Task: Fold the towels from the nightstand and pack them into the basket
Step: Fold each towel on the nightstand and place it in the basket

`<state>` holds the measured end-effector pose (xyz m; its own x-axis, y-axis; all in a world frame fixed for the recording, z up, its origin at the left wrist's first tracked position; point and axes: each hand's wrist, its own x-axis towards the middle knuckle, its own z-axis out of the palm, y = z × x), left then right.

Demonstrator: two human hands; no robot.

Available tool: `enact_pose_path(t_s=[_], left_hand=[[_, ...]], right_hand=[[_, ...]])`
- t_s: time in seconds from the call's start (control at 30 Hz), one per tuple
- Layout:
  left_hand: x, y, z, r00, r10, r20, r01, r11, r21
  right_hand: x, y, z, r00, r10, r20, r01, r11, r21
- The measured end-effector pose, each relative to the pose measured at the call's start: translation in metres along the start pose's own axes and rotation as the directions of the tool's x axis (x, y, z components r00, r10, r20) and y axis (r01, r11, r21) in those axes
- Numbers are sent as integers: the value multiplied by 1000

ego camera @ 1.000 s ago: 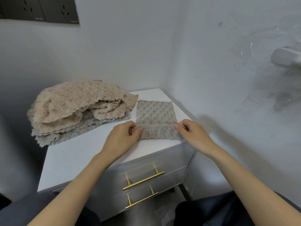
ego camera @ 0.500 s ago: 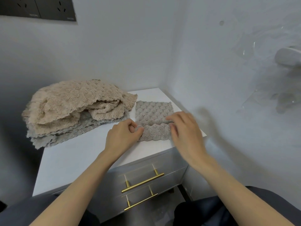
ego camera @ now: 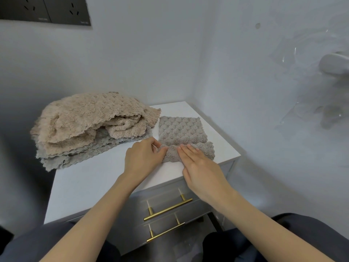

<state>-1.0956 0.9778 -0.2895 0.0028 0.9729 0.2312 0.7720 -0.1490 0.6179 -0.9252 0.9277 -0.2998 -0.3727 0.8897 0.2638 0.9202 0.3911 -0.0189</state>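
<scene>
Nearest, a white nightstand [ego camera: 90,186] has two grey drawers with brass handles [ego camera: 168,209]. At its front right edge lies a small grey towel [ego camera: 181,129], its near edge turned over on itself. The left hand [ego camera: 143,159] pinches the left end of that fold between thumb and curled fingers. The right hand [ego camera: 200,167] lies flat on the fold, fingers straight and together. Toward the back left corner sits a heap of beige and grey towels [ego camera: 90,118]. Dark wall sockets [ego camera: 45,10] are above.
</scene>
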Motion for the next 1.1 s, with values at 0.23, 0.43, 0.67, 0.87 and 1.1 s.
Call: enact_pose_path(t_s=[0.23, 0.43, 0.67, 0.87, 1.1], left_hand=[[-5, 0, 1, 949, 280, -145, -273, 960, 68], [-6, -10, -8, 877, 469, 108, -479, 870, 114], [-7, -16, -15, 880, 452, 146, -469, 877, 105], [-5, -9, -10, 966, 219, 138, -177, 947, -269], [-1, -1, -4, 985, 118, 124, -63, 925, -376]], right_hand=[[-7, 25, -6, 993, 116, 4, -116, 993, -23], [-2, 43, -12, 992, 124, 17, -125, 992, 18], [2, 53, -15, 985, 169, -45, -151, 952, 266], [7, 60, -22, 915, 394, -82, -255, 725, 639], [11, 62, -22, 850, 527, 20, -389, 600, 699]])
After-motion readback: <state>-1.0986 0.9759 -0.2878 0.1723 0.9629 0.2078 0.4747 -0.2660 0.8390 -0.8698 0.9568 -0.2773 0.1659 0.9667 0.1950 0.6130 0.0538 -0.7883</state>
